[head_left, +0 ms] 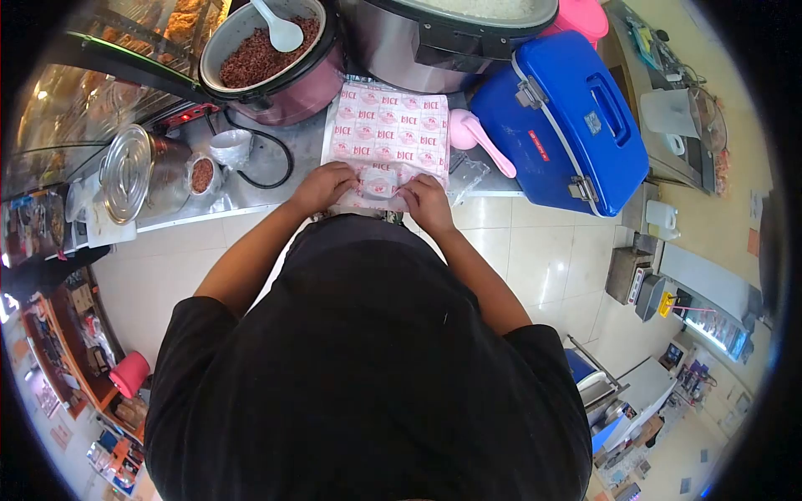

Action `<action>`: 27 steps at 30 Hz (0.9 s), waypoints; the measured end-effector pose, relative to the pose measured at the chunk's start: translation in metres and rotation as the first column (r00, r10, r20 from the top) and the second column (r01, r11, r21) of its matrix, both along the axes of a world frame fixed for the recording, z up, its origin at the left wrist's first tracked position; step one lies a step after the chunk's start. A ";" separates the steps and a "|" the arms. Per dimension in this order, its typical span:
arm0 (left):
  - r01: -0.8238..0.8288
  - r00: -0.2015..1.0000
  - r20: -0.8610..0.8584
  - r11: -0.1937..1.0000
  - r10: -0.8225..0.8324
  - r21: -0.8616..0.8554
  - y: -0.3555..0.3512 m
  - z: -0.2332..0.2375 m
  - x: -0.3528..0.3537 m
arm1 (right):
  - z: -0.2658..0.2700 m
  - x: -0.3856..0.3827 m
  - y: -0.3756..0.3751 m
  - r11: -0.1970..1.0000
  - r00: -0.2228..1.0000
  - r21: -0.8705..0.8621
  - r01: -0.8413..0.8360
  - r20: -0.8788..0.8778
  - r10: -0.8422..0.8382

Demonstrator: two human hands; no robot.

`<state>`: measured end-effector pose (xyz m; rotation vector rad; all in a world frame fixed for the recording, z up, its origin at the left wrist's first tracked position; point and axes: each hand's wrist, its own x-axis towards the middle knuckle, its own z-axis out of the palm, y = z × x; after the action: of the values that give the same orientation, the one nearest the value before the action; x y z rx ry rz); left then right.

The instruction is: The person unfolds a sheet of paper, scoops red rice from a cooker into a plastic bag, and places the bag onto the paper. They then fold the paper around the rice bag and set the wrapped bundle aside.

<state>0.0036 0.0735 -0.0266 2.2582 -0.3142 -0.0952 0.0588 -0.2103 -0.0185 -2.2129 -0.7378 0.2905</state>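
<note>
Printed wrapping paper [388, 125] with red lettering lies in a stack on the metal counter. At its near edge, my left hand [324, 187] pinches the left side of the paper. My right hand [428, 203] is closed on the right side, its fingertips on the paper. Between the two hands a small round shape [380, 184] shows at the paper's near end; whether it lies under or on the sheet is hard to tell. Just right of the stack rests a pink scoop [484, 142].
Behind the paper stand a pot of brown rice [288, 92] with a white spoon [282, 33] and a large rice cooker [418, 50]. A blue cooler box [555, 125] is at the right. Leftward are small bowls [231, 148], a black cable [280, 150] and a lidded steel pot [129, 174].
</note>
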 end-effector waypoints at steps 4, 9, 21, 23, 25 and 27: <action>-0.003 0.988 -0.155 0.997 0.015 0.079 -0.001 0.011 0.015 | 0.001 0.012 0.010 0.975 1.000 -0.221 0.002 -0.008 -0.004; -0.176 0.954 0.291 0.919 0.071 0.353 -0.023 0.043 0.033 | 0.034 0.034 0.029 0.965 0.876 -0.256 0.052 0.476 0.079; -0.106 0.993 -0.002 0.928 0.114 0.358 -0.035 0.019 0.013 | 0.012 0.015 0.025 0.979 0.996 -0.204 -0.017 0.077 0.034; -0.112 0.994 0.044 0.961 0.104 0.252 -0.034 0.018 0.001 | 0.006 0.000 0.017 0.997 0.995 -0.071 0.020 0.100 -0.013; -0.092 0.990 0.120 0.979 0.071 0.183 -0.027 0.006 -0.009 | 0.002 -0.007 0.009 0.993 0.986 0.120 -0.003 0.168 -0.017; -0.045 0.975 0.220 0.987 0.010 0.151 -0.025 -0.003 -0.017 | -0.009 -0.007 0.004 0.989 0.958 0.100 -0.109 0.274 0.078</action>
<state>-0.0134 0.0489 -0.0297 2.4321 -0.4038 0.1501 0.0515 -0.2063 -0.0271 -2.1350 -0.9835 -0.0100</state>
